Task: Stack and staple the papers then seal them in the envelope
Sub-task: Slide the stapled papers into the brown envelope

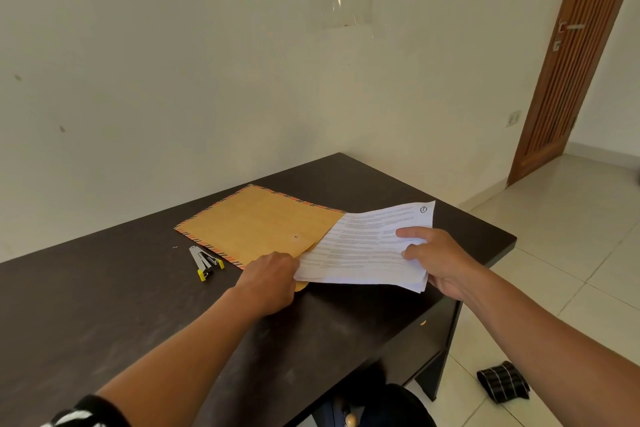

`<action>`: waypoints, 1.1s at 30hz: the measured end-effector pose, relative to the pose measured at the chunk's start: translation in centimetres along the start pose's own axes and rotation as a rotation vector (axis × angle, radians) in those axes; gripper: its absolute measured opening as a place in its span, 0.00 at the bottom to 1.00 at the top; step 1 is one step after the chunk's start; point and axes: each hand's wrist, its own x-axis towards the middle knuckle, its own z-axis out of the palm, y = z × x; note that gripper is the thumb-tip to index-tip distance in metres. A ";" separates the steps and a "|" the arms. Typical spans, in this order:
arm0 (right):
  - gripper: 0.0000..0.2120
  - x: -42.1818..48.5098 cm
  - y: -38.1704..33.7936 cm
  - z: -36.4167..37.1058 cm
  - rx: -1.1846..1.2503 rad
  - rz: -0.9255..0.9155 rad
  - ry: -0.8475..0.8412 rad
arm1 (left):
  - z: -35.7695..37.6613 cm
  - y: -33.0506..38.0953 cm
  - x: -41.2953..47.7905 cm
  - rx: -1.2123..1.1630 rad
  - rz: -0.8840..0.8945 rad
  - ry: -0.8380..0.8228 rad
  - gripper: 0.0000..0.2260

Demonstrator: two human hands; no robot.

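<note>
Dark wood tabletop (104,305) is standing against a pale wall, with a brown slatted door (568,62) at the far right. A tan envelope (263,222) with a striped border is lying flat on it, and a small stapler (206,262) is lying just beside the envelope's near edge. The right hand (440,260) is pinching the papers (367,246), thumb on top and fingers beneath, holding the stack at the envelope's right end. The left hand (270,277) is resting at the envelope's near right corner with its fingers curled under the papers' edge. Its fingertips are hidden, so I cannot tell what it is gripping.
</note>
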 end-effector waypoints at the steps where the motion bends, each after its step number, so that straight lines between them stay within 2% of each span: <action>1: 0.20 0.1 0.0 0.1 0.009 0.001 -0.002 | 0.0 -0.1 0.0 0.000 0.016 0.017 0.14; 4: 0.20 0.2 0.0 0.8 0.031 -0.002 -0.006 | -0.1 -0.4 -0.2 -0.029 0.081 0.093 0.12; 7: 0.20 0.5 -0.2 1.9 0.036 -0.014 -0.015 | -0.5 -0.4 -0.7 -0.087 0.143 0.181 0.14; 11: 0.19 0.6 -0.9 4.3 -0.016 -0.034 -0.049 | -1.4 0.3 -1.4 -0.163 0.200 0.213 0.16; 16: 0.16 -0.3 -2.5 6.1 -0.239 -0.009 -0.238 | -1.9 0.5 -2.0 -0.203 0.214 0.261 0.16; 19: 0.12 -0.2 -3.2 4.8 -0.404 -0.070 -0.177 | -2.0 -0.1 -2.2 -0.229 0.206 0.273 0.15; 23: 0.06 0.3 -3.6 5.0 -0.370 -0.173 -0.020 | -2.0 -0.2 -2.5 -0.260 0.208 0.298 0.17; 28: 0.03 1.0 -3.8 8.6 -0.142 -0.070 -0.065 | -2.3 0.3 -3.0 -0.293 0.234 0.339 0.19; 33: 0.03 2.2 -3.6 10.0 -0.160 -0.009 -0.016 | -2.4 -0.4 -3.5 -0.306 0.206 0.345 0.20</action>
